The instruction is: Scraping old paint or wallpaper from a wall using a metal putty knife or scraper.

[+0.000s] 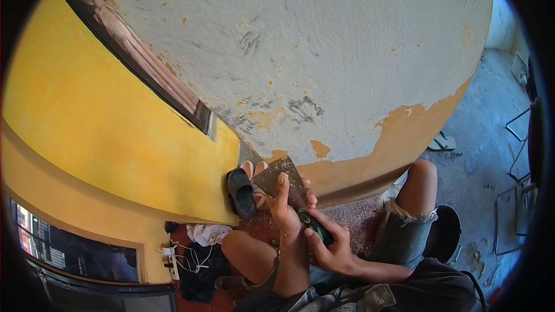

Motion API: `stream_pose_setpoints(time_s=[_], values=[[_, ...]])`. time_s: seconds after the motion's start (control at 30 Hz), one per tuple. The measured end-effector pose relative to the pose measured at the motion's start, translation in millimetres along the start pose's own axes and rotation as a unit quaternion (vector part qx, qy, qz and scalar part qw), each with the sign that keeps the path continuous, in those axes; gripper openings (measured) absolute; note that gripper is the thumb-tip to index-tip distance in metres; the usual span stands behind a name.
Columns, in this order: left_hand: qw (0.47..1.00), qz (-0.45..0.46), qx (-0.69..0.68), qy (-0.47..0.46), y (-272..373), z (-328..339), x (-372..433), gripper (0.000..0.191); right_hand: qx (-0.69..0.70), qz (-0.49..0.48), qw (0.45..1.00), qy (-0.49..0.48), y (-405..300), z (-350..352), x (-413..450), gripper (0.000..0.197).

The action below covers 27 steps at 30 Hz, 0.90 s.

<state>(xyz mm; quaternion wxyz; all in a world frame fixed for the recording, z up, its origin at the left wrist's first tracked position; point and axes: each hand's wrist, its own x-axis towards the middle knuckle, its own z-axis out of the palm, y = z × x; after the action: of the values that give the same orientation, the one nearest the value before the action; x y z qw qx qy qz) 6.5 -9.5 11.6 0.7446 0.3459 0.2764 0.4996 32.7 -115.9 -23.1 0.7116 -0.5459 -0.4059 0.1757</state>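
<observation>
A wide metal scraper (pixel 284 180) with a dark green and black handle is in front of my knees, its blade angled up to the left. My right hand (pixel 331 242) grips the handle. My left hand (pixel 286 212) lies around the blade, its thumb on the flat face and fingertips past the right edge. Beyond the blade stands a wall (pixel 347 73) with whitish, scuffed paint above and a ragged-edged orange area below. Pale flakes (pixel 355 221) cover the red floor at its foot.
Black clogs (pixel 241 193) and pink slippers (pixel 260 167) sit in the corner. A power strip (pixel 172 263) with white cables lies left of my knee, near dark cloth (pixel 201 268). A black bucket (pixel 444 234) stands at the right, below a flip-flop (pixel 443 142). Metal-framed furniture (pixel 507 221) is farther right.
</observation>
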Motion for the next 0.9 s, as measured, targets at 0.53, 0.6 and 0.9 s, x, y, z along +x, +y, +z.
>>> stream_pose_setpoints(time_s=[0.53, 0.6, 0.9], values=[[1.0, 0.017, 0.018, -0.016, 3, 8, -1, 0.03, 0.027, 0.037, 0.999, -0.016, -5, -1, 1, 0.041], [1.0, -0.001, 0.011, -0.021, 4, 6, -3, 0.026, 0.019, 0.048, 0.998, -0.019, 1, -4, -6, 0.04], [1.0, 0.017, 0.016, -0.017, 6, 7, 1, 0.03, -0.011, -0.017, 1.0, -0.008, -3, 0, 5, 0.039]])
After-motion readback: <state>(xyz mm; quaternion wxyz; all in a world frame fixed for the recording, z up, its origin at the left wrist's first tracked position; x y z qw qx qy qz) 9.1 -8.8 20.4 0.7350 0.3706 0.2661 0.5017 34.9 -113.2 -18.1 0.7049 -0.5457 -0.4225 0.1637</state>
